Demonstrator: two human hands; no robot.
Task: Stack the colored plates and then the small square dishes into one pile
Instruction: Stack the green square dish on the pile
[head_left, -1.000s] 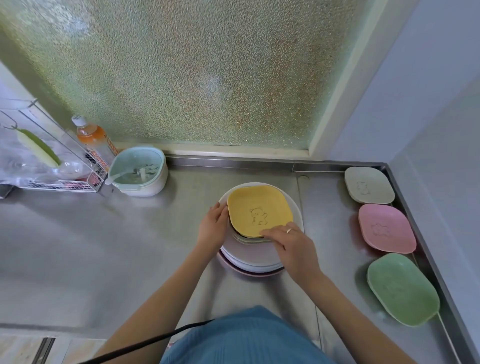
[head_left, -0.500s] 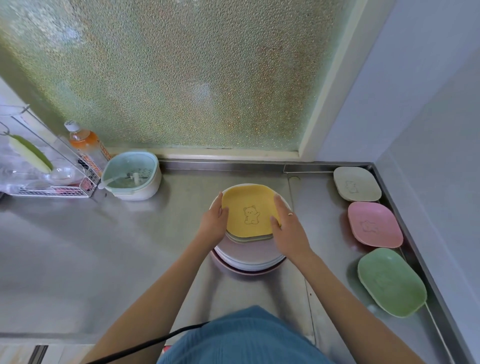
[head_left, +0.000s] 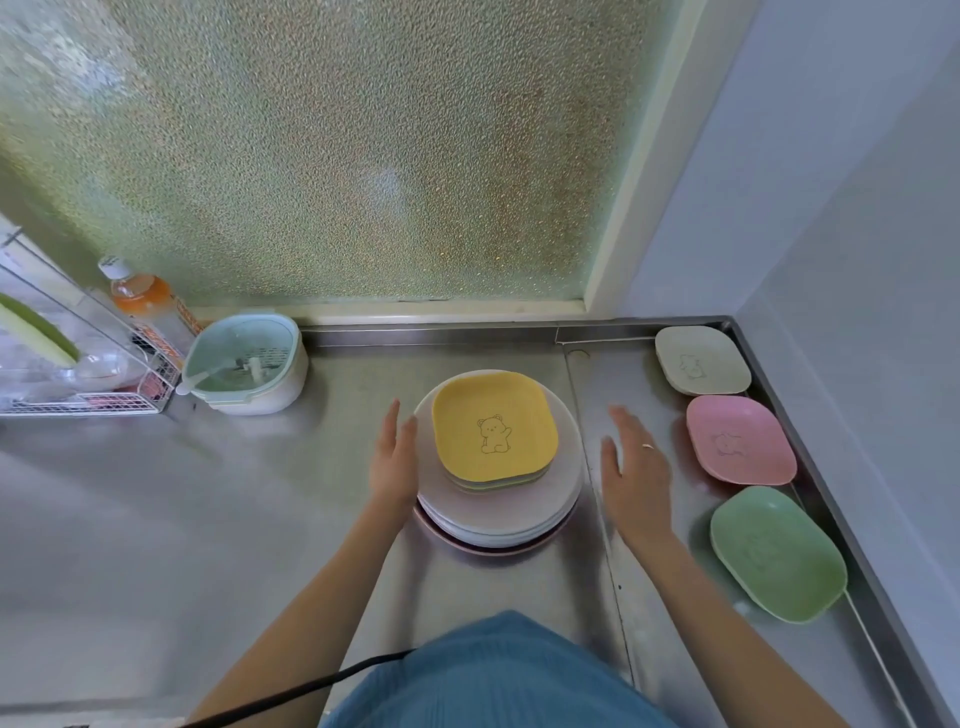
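Head view, single frame, stainless-steel bench (head_left: 260, 519) with a raised lip at its back and right edges

Item 1: pile of round plates (head_left: 498, 519) at mid-bench, pink at the bottom, pale ones above. On it sit stacked small square dishes; the yellow dish (head_left: 493, 423) with a bear outline lies on top, green and pale rims showing beneath it.

Item 2: left hand (head_left: 395, 457), fingers extended and spread loose, holding nothing, palm against the left rim of the pile.

Item 3: right hand (head_left: 631, 467), open and empty, ring on one finger, hovering beside the pile's right rim, apart from it.

Item 4: three square dishes in a row along the right edge, each separate: beige dish (head_left: 701, 359) in the back right corner, pink dish (head_left: 740, 439) in the middle, green dish (head_left: 776, 553) nearest the person.

Item 5: at the back left, a mint strainer bowl (head_left: 244, 364), an orange-filled bottle (head_left: 140, 296) and a wire rack (head_left: 78, 374)
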